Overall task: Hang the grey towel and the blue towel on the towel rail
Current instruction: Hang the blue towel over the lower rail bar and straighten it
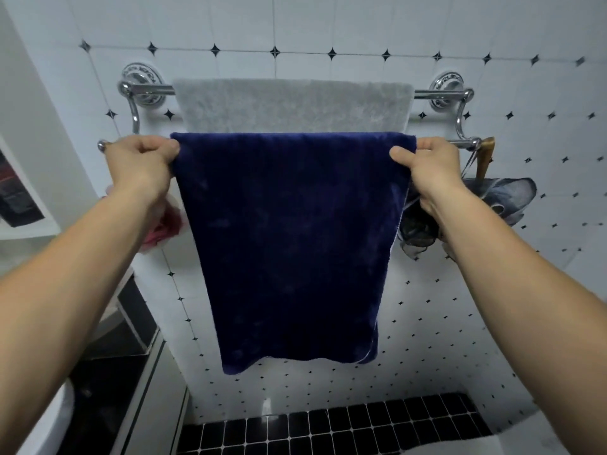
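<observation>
Two towels hang on a chrome double towel rail [144,90]. The blue towel [289,241], deep navy with a soft, plush nap, is draped over the front bar. It stretches flat between the two hands, and its slightly uneven lower edge hangs well below them. The grey towel [292,105], pale and fluffy, lies over the back bar just above the hands, its lower part hidden behind the blue one.

The rail is fixed to a wall [328,27] of white tiles with small black diamond insets. Far below the hands runs a band of small black tiles [328,428]. Behind the left wrist sits a pink ruffled item [164,228]. Just past the right hand, at the bar's end, is a wooden handle [486,159], with a dark mesh puff [417,231] and grey fabric [505,195] beneath it.

The left hand [141,162] has its fingers curled, pinching the blue towel's upper left corner at the bar. The right hand [427,165] grips the upper right corner, thumb on the front of the cloth and fingers behind.
</observation>
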`<state>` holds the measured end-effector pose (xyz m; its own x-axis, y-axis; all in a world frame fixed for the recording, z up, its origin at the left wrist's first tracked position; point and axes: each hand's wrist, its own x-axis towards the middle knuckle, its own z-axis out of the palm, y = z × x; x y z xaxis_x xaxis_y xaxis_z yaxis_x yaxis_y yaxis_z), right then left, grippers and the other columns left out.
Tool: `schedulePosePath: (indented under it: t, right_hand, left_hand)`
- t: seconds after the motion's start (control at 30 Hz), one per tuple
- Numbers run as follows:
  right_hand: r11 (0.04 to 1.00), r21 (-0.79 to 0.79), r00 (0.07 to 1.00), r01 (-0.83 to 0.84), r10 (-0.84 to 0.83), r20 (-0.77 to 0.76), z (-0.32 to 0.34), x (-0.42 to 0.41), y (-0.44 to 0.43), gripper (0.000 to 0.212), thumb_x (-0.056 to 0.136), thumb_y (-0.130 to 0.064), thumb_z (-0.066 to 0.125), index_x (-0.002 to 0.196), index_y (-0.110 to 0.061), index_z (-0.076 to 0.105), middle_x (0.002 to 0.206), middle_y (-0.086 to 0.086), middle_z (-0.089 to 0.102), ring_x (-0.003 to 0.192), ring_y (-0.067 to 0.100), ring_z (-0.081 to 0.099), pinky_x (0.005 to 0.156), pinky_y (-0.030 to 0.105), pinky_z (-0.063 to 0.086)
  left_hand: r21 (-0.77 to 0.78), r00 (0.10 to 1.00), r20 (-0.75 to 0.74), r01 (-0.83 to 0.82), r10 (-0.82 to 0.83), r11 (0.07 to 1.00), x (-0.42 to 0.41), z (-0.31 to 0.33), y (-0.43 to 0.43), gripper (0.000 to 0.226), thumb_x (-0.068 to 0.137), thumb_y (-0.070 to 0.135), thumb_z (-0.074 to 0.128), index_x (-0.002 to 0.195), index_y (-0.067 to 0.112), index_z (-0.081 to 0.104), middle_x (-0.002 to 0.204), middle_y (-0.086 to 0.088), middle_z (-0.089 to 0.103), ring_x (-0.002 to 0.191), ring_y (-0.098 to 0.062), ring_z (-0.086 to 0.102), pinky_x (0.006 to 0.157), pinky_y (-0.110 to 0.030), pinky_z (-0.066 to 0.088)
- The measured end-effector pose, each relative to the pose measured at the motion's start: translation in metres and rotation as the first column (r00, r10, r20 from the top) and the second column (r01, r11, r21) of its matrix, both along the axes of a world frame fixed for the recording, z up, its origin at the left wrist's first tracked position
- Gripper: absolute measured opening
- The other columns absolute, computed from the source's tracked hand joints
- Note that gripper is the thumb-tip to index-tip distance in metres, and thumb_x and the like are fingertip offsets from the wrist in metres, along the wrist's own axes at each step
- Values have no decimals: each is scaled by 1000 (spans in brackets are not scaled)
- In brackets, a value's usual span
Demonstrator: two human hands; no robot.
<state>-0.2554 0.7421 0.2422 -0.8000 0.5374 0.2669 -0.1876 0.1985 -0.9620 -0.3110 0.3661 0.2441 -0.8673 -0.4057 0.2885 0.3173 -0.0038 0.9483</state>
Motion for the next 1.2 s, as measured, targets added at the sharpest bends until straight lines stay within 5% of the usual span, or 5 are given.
schedulePosePath:
  t: [0.43, 0.63, 0.83, 1.0, 1.2]
  right_hand:
    - [950, 231, 972, 212, -229, 49, -1, -2, -1, 44, 75, -27, 80, 105, -19, 49, 107, 5, 64, 98, 23, 64, 85, 38, 53]
    - [230, 953, 974, 200, -153, -167, 11, -8, -20, 50, 84, -35, 69, 130, -24, 52, 130, 6, 57, 121, 31, 48, 98, 46, 35]
    - [44, 999, 952, 4, -307, 10, 30, -14, -5, 32, 87, -16, 61, 119, -23, 59, 119, 9, 64, 114, 32, 54, 90, 42, 37]
    - [382, 855, 935, 351, -194, -297, -35, 14, -22, 27, 84, -7, 56, 111, -11, 60, 106, 12, 60, 97, 32, 56, 78, 41, 45]
    - [869, 494, 910, 4, -208, 359, -116, 4, -10, 72, 80, -41, 74, 136, -7, 45, 133, 13, 56, 121, 32, 54, 98, 40, 45]
  left_hand:
    - [-439, 993, -95, -100, 65, 893, 0, -3, -5, 42, 75, 19, 73, 106, 27, 47, 89, 0, 67, 89, -21, 67, 86, -40, 54]
    - [-874, 896, -439, -412, -58, 256, -1, 5, 2, 51, 80, 23, 72, 129, 19, 58, 123, -11, 58, 115, -35, 50, 98, -49, 38]
    - [-918, 919, -395, -394, -13, 29, -5, 10, -2, 40, 81, 13, 67, 120, 18, 63, 113, -10, 66, 107, -35, 56, 98, -49, 34]
    - [-772, 837, -547, -515, 24, 372, 24, -58, 13, 31, 81, 5, 63, 112, 7, 59, 109, -18, 57, 95, -38, 54, 77, -47, 42]
    - [-550, 984, -8, -153, 179, 821, 4, -97, 18, 58, 82, 24, 74, 130, 12, 43, 130, -13, 44, 104, -28, 56, 94, -45, 47]
